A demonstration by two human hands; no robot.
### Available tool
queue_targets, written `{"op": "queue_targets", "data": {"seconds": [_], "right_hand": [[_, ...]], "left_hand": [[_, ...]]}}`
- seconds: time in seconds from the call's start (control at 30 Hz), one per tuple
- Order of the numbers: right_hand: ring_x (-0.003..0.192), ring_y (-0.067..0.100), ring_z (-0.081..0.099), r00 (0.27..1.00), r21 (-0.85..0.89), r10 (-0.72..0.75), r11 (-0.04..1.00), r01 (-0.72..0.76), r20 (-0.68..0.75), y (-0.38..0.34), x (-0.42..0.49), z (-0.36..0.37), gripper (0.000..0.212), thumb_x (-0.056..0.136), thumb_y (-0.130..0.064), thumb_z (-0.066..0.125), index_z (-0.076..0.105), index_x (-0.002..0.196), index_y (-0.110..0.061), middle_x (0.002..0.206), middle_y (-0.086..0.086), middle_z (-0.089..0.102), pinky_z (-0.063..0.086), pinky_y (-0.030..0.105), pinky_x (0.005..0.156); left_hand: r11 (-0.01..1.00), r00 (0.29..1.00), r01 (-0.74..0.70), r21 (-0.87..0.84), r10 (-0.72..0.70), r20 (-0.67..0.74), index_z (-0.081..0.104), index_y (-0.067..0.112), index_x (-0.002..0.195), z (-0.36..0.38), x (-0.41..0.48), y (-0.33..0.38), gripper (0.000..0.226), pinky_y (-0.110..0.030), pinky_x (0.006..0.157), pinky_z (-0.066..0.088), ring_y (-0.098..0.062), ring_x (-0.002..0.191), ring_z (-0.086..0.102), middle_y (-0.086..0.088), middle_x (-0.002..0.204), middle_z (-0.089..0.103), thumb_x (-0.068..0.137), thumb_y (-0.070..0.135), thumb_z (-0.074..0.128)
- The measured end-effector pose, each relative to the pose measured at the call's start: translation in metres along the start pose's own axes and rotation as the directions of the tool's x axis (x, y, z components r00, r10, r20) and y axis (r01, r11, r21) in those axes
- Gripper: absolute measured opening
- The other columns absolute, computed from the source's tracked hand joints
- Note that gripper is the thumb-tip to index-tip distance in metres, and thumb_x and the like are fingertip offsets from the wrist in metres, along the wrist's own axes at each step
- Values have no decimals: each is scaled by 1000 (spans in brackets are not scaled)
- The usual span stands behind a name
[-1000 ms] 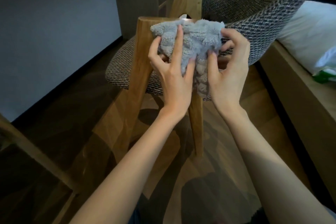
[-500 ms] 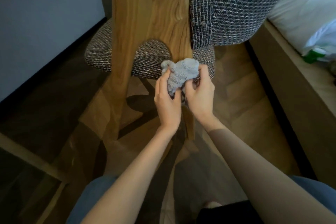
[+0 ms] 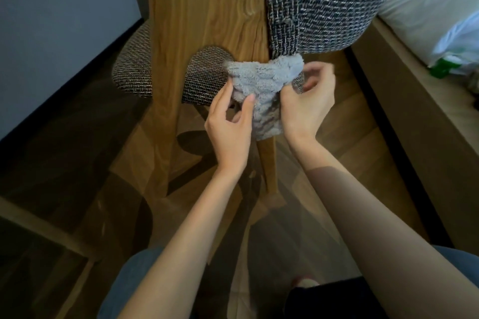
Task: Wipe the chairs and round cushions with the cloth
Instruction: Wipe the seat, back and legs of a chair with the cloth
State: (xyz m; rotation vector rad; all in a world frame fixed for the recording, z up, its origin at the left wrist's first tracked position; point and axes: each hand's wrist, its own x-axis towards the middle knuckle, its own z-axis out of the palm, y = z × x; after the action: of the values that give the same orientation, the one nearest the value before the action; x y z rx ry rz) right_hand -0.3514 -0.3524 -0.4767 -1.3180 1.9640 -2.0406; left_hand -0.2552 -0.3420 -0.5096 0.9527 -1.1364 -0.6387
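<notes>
Currently a grey cloth [image 3: 261,85] is held up between both hands, spread across its top edge and bunched lower down. It is pinched by the left hand [image 3: 230,124] at its lower left, thumb [image 3: 246,109] laid on the front and fingers tucked behind. Its right edge is gripped by the right hand [image 3: 305,101], fingers curled closed around the fabric, the upper fingers blurred. Directly behind the hands a chair [image 3: 207,21] is seen from the back: a broad wooden upright with an arched cutout, a tweed-covered backrest [image 3: 324,2] just above the right hand, and a round tweed seat [image 3: 137,70] showing to the left of the left hand and through the cutout. The cloth's top edge lies against or just in front of the wooden upright and the backrest's lower edge; actual contact cannot be told. A chair leg [image 3: 268,166] runs down below the cloth, between the two wrists. Wood flooring [image 3: 324,137] is spread under both forearms. To the right of the right hand a wooden ledge [image 3: 414,111] is seen, with white bedding [image 3: 435,8] and something green [image 3: 445,67] on it, too small to identify. Left of the left hand a pale wall [image 3: 51,21] is seen. Blue trouser legs [image 3: 134,280] appear beneath the forearms.
</notes>
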Motion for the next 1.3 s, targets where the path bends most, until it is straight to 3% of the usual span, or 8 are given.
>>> {"op": "queue_targets", "data": {"seconds": [0.1, 0.2, 0.43, 0.6, 0.77, 0.93, 1.1, 1.3], "right_hand": [[72, 5, 54, 997, 79, -62, 995, 59, 38, -2, -7, 4, 15, 81, -5, 58, 57, 95, -10, 82, -3, 58, 46, 23, 67], [79, 15, 56, 987, 48, -120, 992, 116, 107, 10, -20, 7, 17, 85, -7, 51, 63, 95, -4, 87, 2, 58, 45, 28, 73], [74, -1, 52, 982, 46, 11, 999, -20, 188, 60, -41, 1, 13, 89, -16, 55, 65, 93, -7, 85, 3, 63, 42, 15, 70], [70, -9, 52, 963, -20, 149, 989, -149, 223, 90, -54, -3, 6, 85, -10, 61, 58, 87, -15, 77, -7, 60, 35, 2, 66], [63, -14, 51, 914, -70, 270, 963, -261, 302, 134, -65, -7, 13, 85, -1, 56, 55, 85, -14, 71, -12, 55, 35, 3, 62], [78, -1, 55, 788, -174, 479, 877, -448, 386, 188, -85, -4, 31, 89, -2, 47, 59, 115, -13, 95, -1, 65, 41, 13, 73], [113, 24, 52, 583, -361, 663, 747, -559, 469, 243, -92, 2, 38, 93, -2, 38, 45, 128, -14, 119, 6, 56, 41, 39, 101], [117, 24, 53, 357, -423, 756, 620, -661, 549, 294, -102, 2, 52, 92, -7, 49, 32, 139, -22, 128, 5, 53, 45, 48, 103]], "left_hand": [[995, 1000, -12, 99, 13, -8, 64, -4, 118, 2, 4, -3, 33, 1, 78, 40, -14, 103, 56, -12, 118, 55, 87, 6, 67], [977, 999, -43, 206, 41, 14, 69, 0, 107, 3, 4, -20, 24, -14, 84, 47, -14, 97, 57, -7, 110, 57, 88, 13, 66], [968, 998, 1, 252, -15, 54, 72, 6, 101, 3, -16, -54, 16, -3, 76, 42, -1, 86, 62, 5, 97, 69, 87, 13, 67], [963, 974, 163, 217, -192, 121, 72, 12, 104, 7, -42, -91, 17, -22, 79, 55, 3, 87, 66, 8, 96, 71, 89, 16, 65], [942, 928, 232, 241, -288, 235, 71, 11, 109, 9, -66, -140, 20, -17, 80, 52, 5, 89, 65, 6, 97, 71, 90, 14, 64], [880, 868, 365, 305, -440, 229, 72, 4, 94, 20, -99, -188, 12, -30, 75, 54, -11, 80, 66, -5, 86, 72, 87, 6, 62], [780, 766, 504, 372, -602, 226, 71, 2, 94, 32, -124, -223, 14, -13, 66, 47, -4, 78, 62, -5, 86, 69, 92, 4, 57], [608, 627, 580, 542, -758, 179, 71, 4, 93, 46, -133, -248, 15, -18, 67, 38, -15, 85, 58, -7, 90, 68, 92, 6, 55]]}}
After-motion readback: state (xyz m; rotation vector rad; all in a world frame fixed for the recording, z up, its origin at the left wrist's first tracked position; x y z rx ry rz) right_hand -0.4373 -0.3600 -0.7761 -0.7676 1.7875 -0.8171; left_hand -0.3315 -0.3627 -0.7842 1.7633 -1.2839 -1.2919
